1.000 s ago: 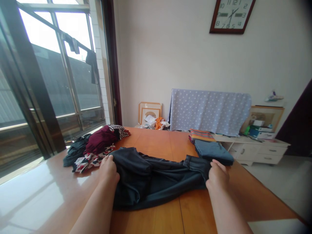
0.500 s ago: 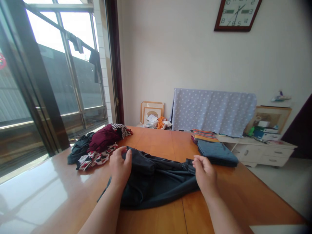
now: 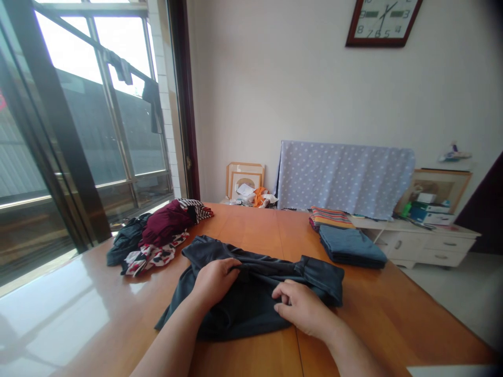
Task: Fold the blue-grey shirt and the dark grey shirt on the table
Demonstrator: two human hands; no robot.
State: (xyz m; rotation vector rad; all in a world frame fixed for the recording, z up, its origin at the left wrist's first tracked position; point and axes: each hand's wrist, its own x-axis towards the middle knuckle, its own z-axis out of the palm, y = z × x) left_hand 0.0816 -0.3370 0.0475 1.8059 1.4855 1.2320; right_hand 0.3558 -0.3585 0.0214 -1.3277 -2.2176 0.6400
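Observation:
A dark blue-black garment [image 3: 251, 309] lies partly bunched across the wooden table in front of me. What kind of garment it is, I cannot make out. My left hand [image 3: 216, 280] is closed on its upper edge, pinching cloth between thumb and fingers. Lower and to the right, my right hand [image 3: 301, 306] rests at the garment with fingers bent and thumb apart from them. No cloth shows gripped between those fingertips. The garment's right end [image 3: 324, 275] lies folded beyond my right hand, and its upper left corner spreads past my left wrist.
At the table's [image 3: 251, 225] left lies a loose heap of clothes [image 3: 161, 225], maroon, patterned and dark. Folded blue cloth [image 3: 351, 245] and a striped folded stack [image 3: 332, 217] sit at the right. Behind stand a dotted cloth cover [image 3: 346, 178] and a white cabinet [image 3: 428, 243].
Both hands have moved inward from the garment's two ends. My left hand now pinches its upper edge; my right has come down and left, and the garment's right end lies spread out.

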